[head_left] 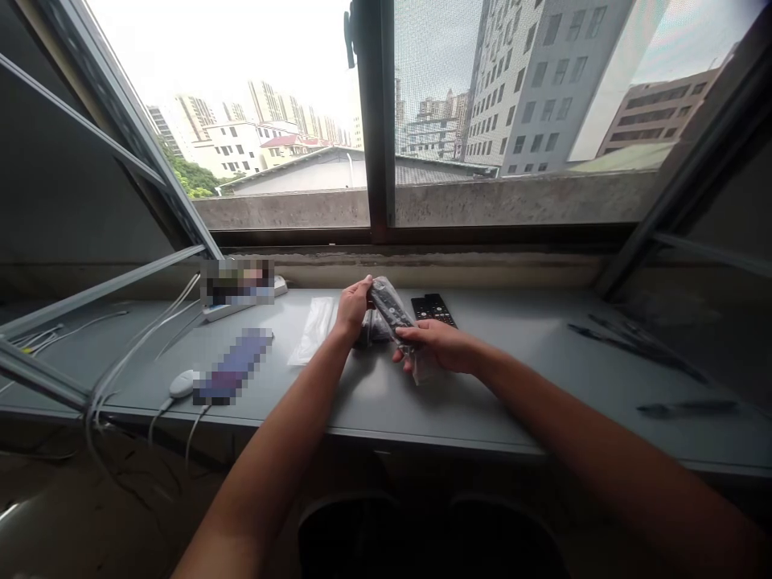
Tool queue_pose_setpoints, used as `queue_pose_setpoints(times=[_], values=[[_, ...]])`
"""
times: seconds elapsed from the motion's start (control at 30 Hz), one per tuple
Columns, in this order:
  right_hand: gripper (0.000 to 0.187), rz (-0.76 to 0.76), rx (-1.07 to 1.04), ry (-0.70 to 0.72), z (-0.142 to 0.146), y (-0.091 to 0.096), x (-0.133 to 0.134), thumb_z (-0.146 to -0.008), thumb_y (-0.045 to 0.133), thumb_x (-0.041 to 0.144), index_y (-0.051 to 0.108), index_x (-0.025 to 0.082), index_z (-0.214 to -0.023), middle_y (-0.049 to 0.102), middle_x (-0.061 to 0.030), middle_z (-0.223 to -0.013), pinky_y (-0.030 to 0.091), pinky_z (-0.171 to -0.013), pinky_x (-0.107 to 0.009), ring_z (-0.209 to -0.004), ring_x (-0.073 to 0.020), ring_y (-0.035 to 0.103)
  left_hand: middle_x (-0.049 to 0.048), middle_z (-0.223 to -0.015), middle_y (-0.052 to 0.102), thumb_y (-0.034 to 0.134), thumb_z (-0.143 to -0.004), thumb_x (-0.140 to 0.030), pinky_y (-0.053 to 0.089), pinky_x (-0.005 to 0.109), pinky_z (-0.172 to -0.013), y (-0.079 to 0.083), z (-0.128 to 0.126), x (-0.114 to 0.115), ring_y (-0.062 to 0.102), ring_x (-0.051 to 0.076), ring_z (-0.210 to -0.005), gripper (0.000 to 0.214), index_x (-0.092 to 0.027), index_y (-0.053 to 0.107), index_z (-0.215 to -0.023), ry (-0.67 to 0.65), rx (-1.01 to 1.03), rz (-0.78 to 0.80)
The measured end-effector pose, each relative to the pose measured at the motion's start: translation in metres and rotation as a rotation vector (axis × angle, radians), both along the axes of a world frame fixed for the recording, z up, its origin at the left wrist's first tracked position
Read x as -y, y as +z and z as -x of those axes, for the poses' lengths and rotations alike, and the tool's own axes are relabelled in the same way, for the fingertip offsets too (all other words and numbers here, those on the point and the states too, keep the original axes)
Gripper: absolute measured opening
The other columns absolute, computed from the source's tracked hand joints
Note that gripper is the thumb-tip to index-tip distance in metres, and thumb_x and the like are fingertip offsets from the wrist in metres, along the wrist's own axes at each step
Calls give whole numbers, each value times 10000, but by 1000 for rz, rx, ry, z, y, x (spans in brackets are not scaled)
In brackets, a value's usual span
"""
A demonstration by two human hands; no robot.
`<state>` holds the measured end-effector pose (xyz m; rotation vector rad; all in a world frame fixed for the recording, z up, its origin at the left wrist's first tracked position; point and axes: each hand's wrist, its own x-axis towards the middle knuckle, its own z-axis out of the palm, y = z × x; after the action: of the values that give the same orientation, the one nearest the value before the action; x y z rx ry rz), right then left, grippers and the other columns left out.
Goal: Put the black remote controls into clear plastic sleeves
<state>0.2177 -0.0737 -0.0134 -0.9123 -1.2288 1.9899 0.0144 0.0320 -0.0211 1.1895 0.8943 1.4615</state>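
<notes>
Over the grey desk [500, 418]: a remote control [389, 304] in clear plastic is held slantwise between two bare hands, its far end leaning left.
Left hand [353, 307]: closed on the far end, thumb uppermost, pinching remote and film together.
Right hand [445, 344]: gripping the near end, thumb on top and fingers curled beneath.
Slip risk: the film looks slick; if both hands ease their hold together, the remote could slide out and drop onto the desk.
Tear risk: a hard pull at either end could split the thin plastic, I judge.
Knock risk: a low sweep of the right hand could push the black button-covered handsets [432, 310] lying just beyond it.
Clear bag [425, 371]: wraps the remote, its loose end hanging below the right fingers; whether it is sealed, I cannot tell.
Wrapped bundle [369, 334]: dark, partly filmed in plastic, behind and below the held remote; its contents are hidden.
Flat plastic sleeves [312, 330]: lying left of the left hand, whitish and see-through, with no contents that I can make out.
</notes>
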Motion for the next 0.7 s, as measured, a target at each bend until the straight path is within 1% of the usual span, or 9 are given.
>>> queue_pose_setpoints(times=[0.1, 0.27, 0.37, 0.43, 0.5, 0.63, 0.7], values=[[359, -1, 3, -18, 1, 0, 1, -934, 894, 414, 674, 138, -998, 831, -154, -916, 684, -584, -307, -693, -233, 811, 31, -775, 686, 854, -779, -639, 521, 249, -644, 1, -1, 0, 604, 130, -658, 492, -160, 761, -847, -20, 13, -6], [375, -35, 10, -54, 2, -3, 2, -934, 889, 456, 650, 168, -950, 785, -79, -805, 663, -547, -287, -607, -198, 766, 35, -776, 684, 875, -766, -665, 556, 266, -706, 6, -2, 9, 632, 141, -687, 524, -164, 729, -809, -82, 28, 4], [394, -63, -1, -30, 3, -2, 3, -918, 903, 462, 642, 168, -947, 780, -79, -812, 667, -567, -289, -625, -198, 769, 24, -737, 655, 890, -755, -641, 546, 262, -686, 7, -3, 10, 611, 133, -659, 513, -165, 699, -750, -98, 25, 24], [409, -75, -9, -24, 3, -2, 4, -898, 919, 459, 638, 169, -962, 788, -86, -831, 673, -583, -298, -651, -207, 778, 16, -709, 638, 900, -748, -606, 531, 256, -668, 7, -2, 9, 588, 125, -638, 488, -165, 694, -720, -84, 30, 13], [416, -89, -7, -23, 3, -1, 4, -894, 919, 463, 639, 172, -992, 800, -94, -864, 670, -578, -299, -664, -209, 780, 23, -710, 651, 890, -758, -595, 531, 259, -672, 7, -2, 9, 596, 133, -648, 467, -164, 713, -721, -73, 23, -15], [407, -115, 18, -32, 2, -2, 3, -917, 893, 483, 632, 181, -1000, 799, -84, -863, 633, -533, -268, -615, -178, 744, 71, -784, 722, 815, -825, -676, 567, 297, -746, 9, -2, 11, 687, 188, -749, 513, -166, 761, -793, -106, -31, -40], [405, -120, 11, -43, 1, -2, 1, -918, 891, 484, 625, 186, -984, 786, -66, -836, 622, -525, -261, -595, -167, 729, 79, -779, 718, 787, -845, -721, 572, 307, -757, 9, -1, 12, 697, 197, -757, 558, -169, 748, -775, -126, -54, -26]])
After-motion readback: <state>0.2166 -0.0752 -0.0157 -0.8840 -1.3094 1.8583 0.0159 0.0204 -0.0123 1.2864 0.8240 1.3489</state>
